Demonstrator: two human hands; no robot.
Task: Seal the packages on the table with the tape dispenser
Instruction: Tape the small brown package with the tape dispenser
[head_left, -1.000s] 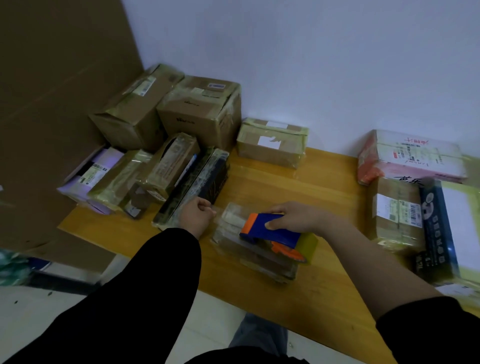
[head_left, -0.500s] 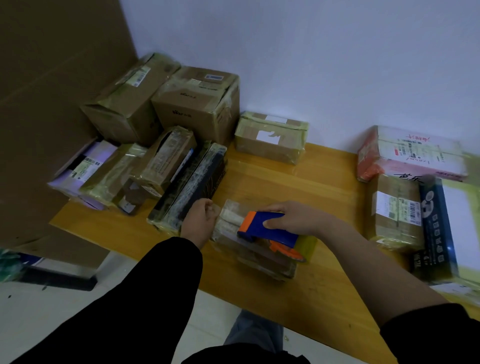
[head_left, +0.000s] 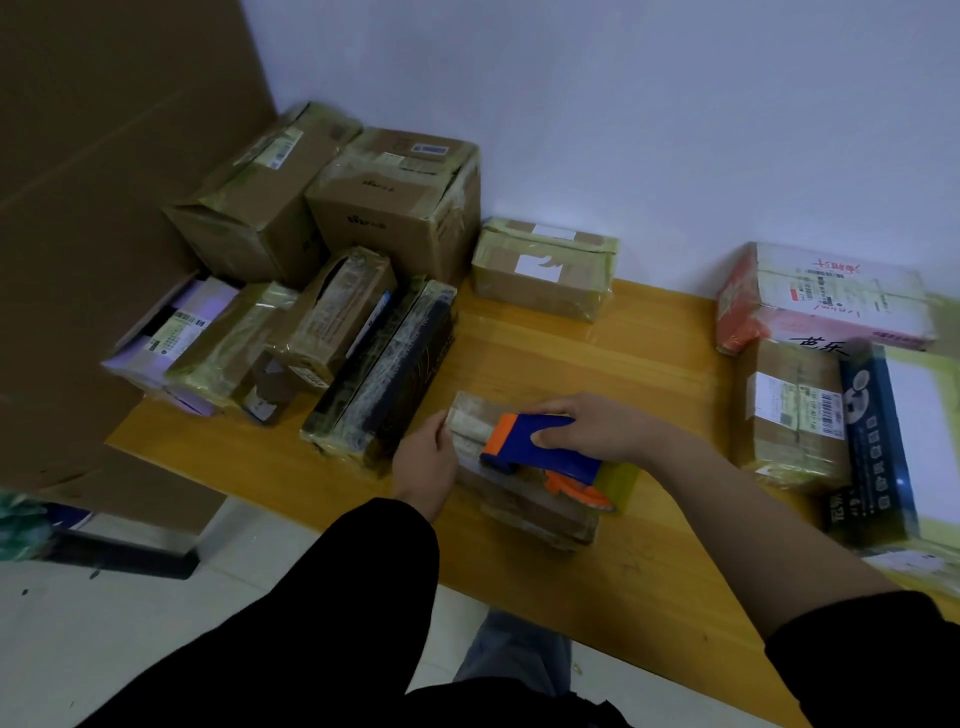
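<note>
Left: a cluster of taped packages (head_left: 332, 322) lies on the wooden table (head_left: 665, 364), apart from the work. Centre-left: the left hand (head_left: 423, 462), which a second ago rested as a loose fist beside the far corner of the small package (head_left: 524, 512), has closed in and now grips that package's left end, thumb on its upper edge. Centre: the package lies flat near the table's front edge, with the blue-and-orange tape dispenser (head_left: 540, 457) resting on its top face, almost where it was a second ago. Centre-right: the right hand (head_left: 597, 426) wraps around the dispenser's handle, thumb on the near side. Right: further packages (head_left: 795, 410) wait by the wall. The new bracing suggests a tape pull along the top is about to begin; motion blur makes it unclear whether a strip is already laid.
</note>
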